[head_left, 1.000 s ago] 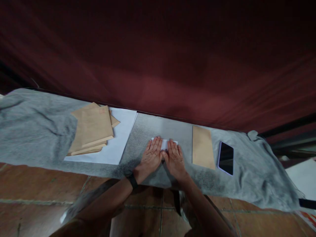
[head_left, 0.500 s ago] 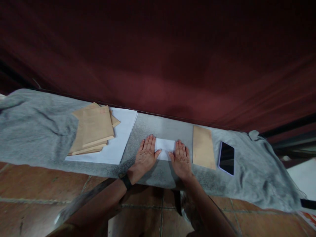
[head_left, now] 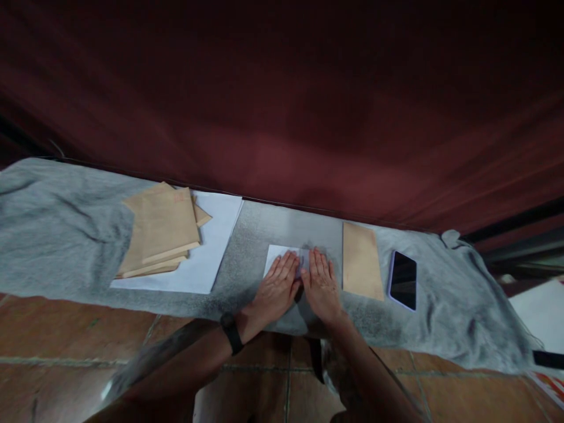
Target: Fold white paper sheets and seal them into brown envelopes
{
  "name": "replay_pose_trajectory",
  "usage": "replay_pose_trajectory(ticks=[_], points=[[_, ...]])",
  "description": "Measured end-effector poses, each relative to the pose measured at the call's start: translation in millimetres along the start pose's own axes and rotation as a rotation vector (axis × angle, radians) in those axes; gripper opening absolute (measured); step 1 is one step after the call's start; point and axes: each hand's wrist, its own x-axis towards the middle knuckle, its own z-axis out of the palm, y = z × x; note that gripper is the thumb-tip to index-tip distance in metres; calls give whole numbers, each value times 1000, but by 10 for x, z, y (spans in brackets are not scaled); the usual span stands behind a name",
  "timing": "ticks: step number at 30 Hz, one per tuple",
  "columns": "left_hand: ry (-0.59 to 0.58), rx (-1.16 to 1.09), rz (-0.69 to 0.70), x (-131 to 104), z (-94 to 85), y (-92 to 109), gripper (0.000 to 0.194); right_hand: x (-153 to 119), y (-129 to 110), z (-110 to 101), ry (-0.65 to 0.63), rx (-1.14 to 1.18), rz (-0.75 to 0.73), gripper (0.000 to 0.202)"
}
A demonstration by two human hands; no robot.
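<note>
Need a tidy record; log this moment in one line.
left hand flat on small white paper | right hand flat at its right edge | single brown envelope and phone on grey cloth

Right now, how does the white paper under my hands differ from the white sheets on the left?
The paper is much smaller than the sheets. The paper has your left hand and right hand on it, while the sheets have brown envelopes on them. Both are white and rest on gray cloth.
</note>
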Motion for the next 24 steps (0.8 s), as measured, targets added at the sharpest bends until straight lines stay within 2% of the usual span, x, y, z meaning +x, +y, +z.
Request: replay_pose_trajectory(ticks=[3, 6, 18, 24], points=[[-46, 4, 46, -32, 73, 80, 62, 28, -101, 7, -104, 51, -85, 59], [-62, 30, 14, -41, 89, 47, 60, 33, -131, 36, -139, 48, -81, 61], [-54, 37, -15, -90, -52, -223, 61, 10, 75, 75, 14, -30, -28, 61], [-129, 72, 49, -82, -117, -377, 61, -2, 148, 65, -3, -68, -23, 60]])
